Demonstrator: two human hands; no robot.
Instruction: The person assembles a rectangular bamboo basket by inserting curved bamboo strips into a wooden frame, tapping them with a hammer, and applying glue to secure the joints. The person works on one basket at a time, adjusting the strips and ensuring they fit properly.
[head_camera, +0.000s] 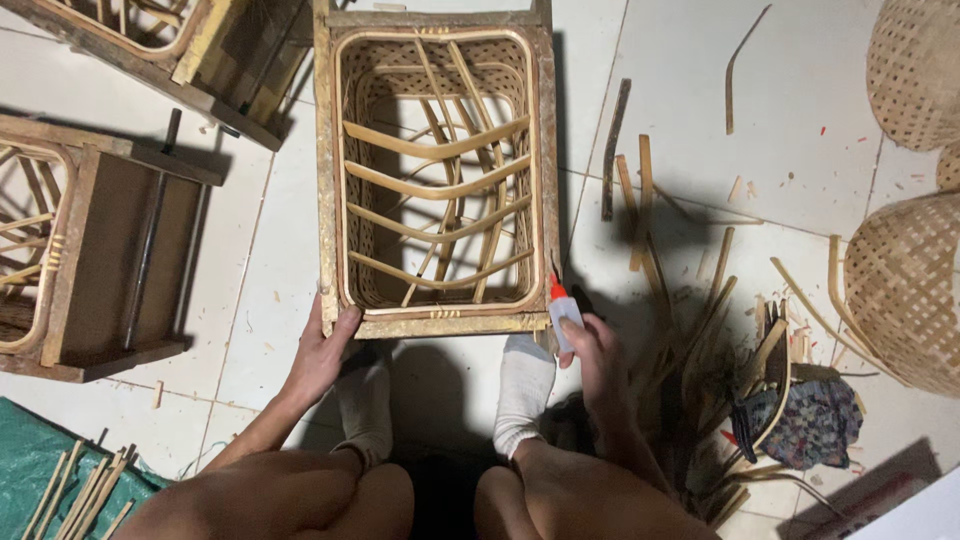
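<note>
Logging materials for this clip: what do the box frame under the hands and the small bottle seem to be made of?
Box frame: looks like raw, unfinished bamboo or rattan strips, tan with darker patches, with a woven lattice bottom. The left hand grips its lower corner.
Small bottle in the right hand: apparently white plastic with an orange-red nozzle, smooth-looking.

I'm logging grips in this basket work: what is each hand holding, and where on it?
The right hand grips a small glue bottle around its white body, red tip up. The left hand grasps the rattan frame at its near left corner.
</note>
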